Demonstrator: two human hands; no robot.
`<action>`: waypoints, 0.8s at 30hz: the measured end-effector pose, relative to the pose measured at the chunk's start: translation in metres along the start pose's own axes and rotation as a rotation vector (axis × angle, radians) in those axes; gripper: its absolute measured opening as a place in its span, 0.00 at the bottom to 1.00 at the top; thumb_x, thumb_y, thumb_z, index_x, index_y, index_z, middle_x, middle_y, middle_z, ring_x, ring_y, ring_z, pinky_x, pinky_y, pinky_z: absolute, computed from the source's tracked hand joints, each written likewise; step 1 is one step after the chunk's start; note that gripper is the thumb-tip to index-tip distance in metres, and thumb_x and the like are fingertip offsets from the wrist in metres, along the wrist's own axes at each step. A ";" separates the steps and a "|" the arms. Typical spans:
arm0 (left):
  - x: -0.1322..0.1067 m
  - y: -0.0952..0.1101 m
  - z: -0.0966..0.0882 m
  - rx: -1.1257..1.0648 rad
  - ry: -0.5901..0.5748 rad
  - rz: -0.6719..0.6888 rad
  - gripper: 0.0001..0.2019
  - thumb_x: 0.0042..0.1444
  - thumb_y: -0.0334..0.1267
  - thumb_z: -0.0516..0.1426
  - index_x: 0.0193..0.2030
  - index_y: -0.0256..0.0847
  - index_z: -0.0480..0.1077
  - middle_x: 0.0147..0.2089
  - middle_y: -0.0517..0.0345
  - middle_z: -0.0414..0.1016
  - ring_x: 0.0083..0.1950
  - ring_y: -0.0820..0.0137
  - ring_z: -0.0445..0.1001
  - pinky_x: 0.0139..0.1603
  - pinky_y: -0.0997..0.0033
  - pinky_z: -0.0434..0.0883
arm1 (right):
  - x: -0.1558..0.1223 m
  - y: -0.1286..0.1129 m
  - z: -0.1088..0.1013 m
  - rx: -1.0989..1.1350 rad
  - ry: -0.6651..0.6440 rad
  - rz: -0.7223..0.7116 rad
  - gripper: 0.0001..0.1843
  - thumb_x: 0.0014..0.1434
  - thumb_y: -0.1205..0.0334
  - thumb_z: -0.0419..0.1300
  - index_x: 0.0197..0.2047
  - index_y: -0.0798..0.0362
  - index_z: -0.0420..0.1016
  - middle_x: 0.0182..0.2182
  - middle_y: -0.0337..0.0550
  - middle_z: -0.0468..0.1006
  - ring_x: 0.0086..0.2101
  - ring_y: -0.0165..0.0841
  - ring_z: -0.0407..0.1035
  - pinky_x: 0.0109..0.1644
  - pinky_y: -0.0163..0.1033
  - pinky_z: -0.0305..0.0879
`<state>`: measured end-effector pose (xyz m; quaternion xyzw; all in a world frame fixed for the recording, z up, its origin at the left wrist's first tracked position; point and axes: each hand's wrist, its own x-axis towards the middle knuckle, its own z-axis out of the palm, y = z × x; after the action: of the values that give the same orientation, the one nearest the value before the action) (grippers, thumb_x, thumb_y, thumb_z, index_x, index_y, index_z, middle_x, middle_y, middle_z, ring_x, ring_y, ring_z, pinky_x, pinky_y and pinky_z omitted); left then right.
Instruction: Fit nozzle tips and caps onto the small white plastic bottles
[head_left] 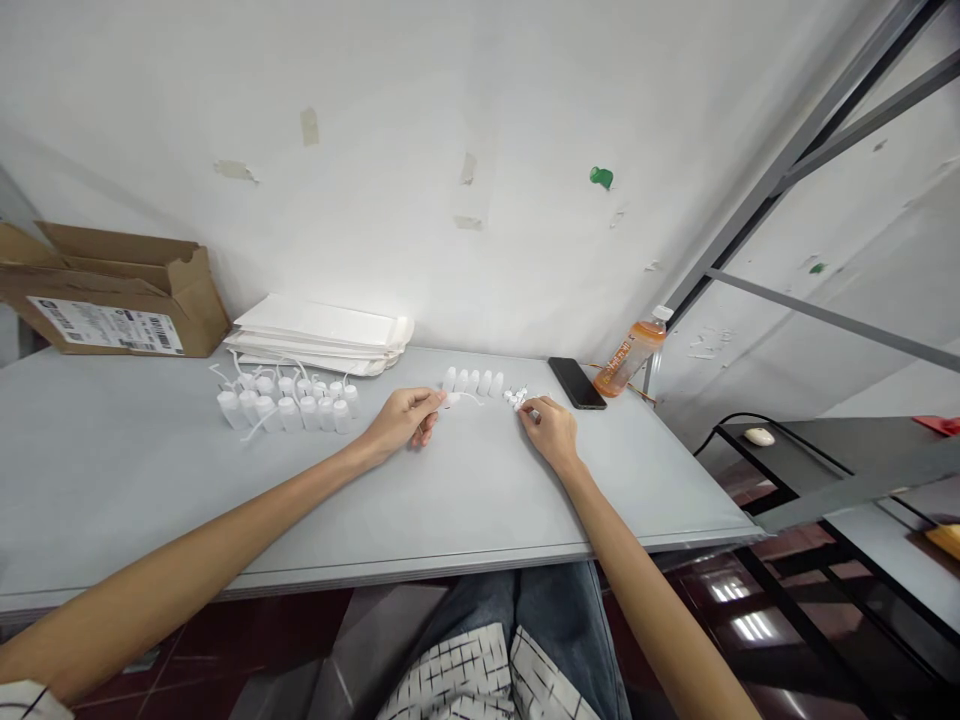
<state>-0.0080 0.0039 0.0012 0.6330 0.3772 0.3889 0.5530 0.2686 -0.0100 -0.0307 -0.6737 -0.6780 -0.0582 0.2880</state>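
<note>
My left hand (409,415) is closed in a pinch on a small white piece with a thin curved tube (466,398) that points right. Past it stands a short row of small white bottles (472,382). My right hand (551,430) has its fingertips pressed together at a little heap of tiny white parts (514,397); what they grip is too small to make out. Left of my left hand, several white bottles (289,412) stand in rows, some with thin curved tubes sticking out of their tops.
Flat white sheets or envelopes (322,330) lie stacked against the wall. An open cardboard box (127,290) stands at the far left of the grey table (450,500). To the right are a black phone (577,383) and an orange drink bottle (634,352).
</note>
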 end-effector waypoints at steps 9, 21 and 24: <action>0.000 0.000 0.000 -0.010 -0.017 0.004 0.20 0.60 0.54 0.56 0.27 0.38 0.64 0.22 0.65 0.61 0.17 0.78 0.66 0.17 0.78 0.59 | -0.002 -0.002 0.000 0.037 0.178 -0.043 0.10 0.60 0.61 0.58 0.31 0.52 0.80 0.33 0.42 0.79 0.23 0.27 0.65 0.29 0.35 0.53; 0.007 -0.005 -0.004 0.139 0.145 -0.006 0.22 0.57 0.53 0.58 0.46 0.36 0.74 0.22 0.63 0.68 0.17 0.75 0.66 0.17 0.77 0.61 | 0.021 -0.087 0.026 0.478 0.137 -0.250 0.18 0.67 0.53 0.52 0.34 0.53 0.78 0.29 0.43 0.78 0.24 0.28 0.65 0.30 0.35 0.60; 0.005 -0.004 -0.005 0.192 0.163 0.005 0.23 0.58 0.53 0.57 0.51 0.35 0.73 0.18 0.64 0.67 0.18 0.74 0.65 0.19 0.76 0.62 | 0.016 -0.090 0.025 0.501 0.082 -0.255 0.18 0.67 0.53 0.52 0.35 0.53 0.78 0.31 0.44 0.78 0.26 0.29 0.67 0.29 0.35 0.60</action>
<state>-0.0109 0.0115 -0.0022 0.6501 0.4550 0.4026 0.4564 0.1769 0.0079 -0.0166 -0.4879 -0.7385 0.0482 0.4629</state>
